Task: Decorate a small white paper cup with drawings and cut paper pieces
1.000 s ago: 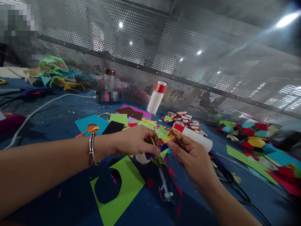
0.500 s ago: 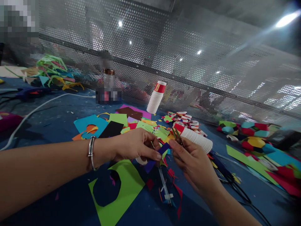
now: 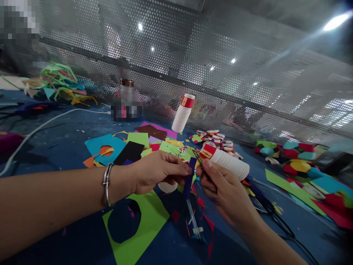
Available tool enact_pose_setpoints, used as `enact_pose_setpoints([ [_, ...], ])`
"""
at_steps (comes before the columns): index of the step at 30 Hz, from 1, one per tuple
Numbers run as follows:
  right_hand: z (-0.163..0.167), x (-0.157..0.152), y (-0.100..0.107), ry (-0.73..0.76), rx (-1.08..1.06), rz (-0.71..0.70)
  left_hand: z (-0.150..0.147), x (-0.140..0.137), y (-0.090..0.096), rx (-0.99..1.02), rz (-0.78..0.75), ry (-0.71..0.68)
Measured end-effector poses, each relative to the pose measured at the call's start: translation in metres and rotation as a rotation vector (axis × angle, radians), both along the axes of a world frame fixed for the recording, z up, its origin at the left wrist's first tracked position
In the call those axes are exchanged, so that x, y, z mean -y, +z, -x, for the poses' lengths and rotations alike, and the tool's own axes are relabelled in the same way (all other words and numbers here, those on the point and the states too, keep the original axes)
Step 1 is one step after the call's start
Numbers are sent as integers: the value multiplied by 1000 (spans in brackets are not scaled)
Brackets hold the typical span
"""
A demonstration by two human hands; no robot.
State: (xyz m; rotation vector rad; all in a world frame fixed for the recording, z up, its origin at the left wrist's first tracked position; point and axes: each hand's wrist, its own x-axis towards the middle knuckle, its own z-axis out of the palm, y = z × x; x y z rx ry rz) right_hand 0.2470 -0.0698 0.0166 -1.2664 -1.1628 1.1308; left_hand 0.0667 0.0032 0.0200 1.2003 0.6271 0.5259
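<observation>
My left hand (image 3: 154,171), a silver bangle on its wrist, pinches a dark blue-purple paper strip (image 3: 189,182) between thumb and fingers. The strip stands nearly upright. Close on its right, my right hand (image 3: 224,189) is closed around small metal scissors (image 3: 199,159), whose blades point up and left by the strip's upper end. Whether the blades touch the paper I cannot tell. Below the strip lies a clear stick (image 3: 194,217) on the table. Under my left hand shows part of a white round piece (image 3: 167,188). A green sheet (image 3: 151,217) with a round hole lies in front.
Behind my hands are coloured paper sheets (image 3: 138,140) and scraps. One stack of paper cups (image 3: 182,115) stands upright; another (image 3: 231,163) lies by my right hand. Black cables (image 3: 271,217) run at right, a white cable (image 3: 41,129) at left. A perforated metal screen (image 3: 171,48) closes the back.
The paper strip has turned from slanting to nearly upright in my left hand. The scissors have shifted slightly left, their blades now closer together. The view has moved a little.
</observation>
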Motion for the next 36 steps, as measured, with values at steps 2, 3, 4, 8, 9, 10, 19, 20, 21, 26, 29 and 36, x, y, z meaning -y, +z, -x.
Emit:
enact_pose_setpoints([
  [2, 1, 0, 0, -3, -2, 16, 0, 1, 0, 8, 25, -21],
  [3, 2, 1, 1, -5, -2, 26, 0, 1, 0, 16, 38, -33],
  [4, 2, 1, 1, -6, 0, 34, 0, 2, 0, 23, 52, -45],
  [8, 5, 2, 3, -19, 12, 50, 0, 2, -1, 35, 91, -76],
  [9, 5, 3, 3, -22, 11, 50, 0, 3, -1, 38, 90, -79],
  [10, 5, 3, 3, -21, 10, 46, 0, 3, -2, 41, 90, -82],
  [19, 4, 3, 2, -6, 36, 38, -1, 6, 2, -6, 96, -76],
  [20, 4, 3, 2, -4, 40, 45, 0, 5, 2, -14, 79, -79],
  [21, 4, 4, 2, -2, 43, 52, 0, 5, 2, -24, 58, -83],
  [26, 2, 5, 4, -5, 36, 60, 1, 3, 3, -13, -97, -42],
  [29, 0, 4, 5, -11, 41, 69, 3, 1, 5, -19, -173, -16],
  [36, -5, 1, 4, 16, 86, 104, 5, -2, 8, -104, -259, 18],
])
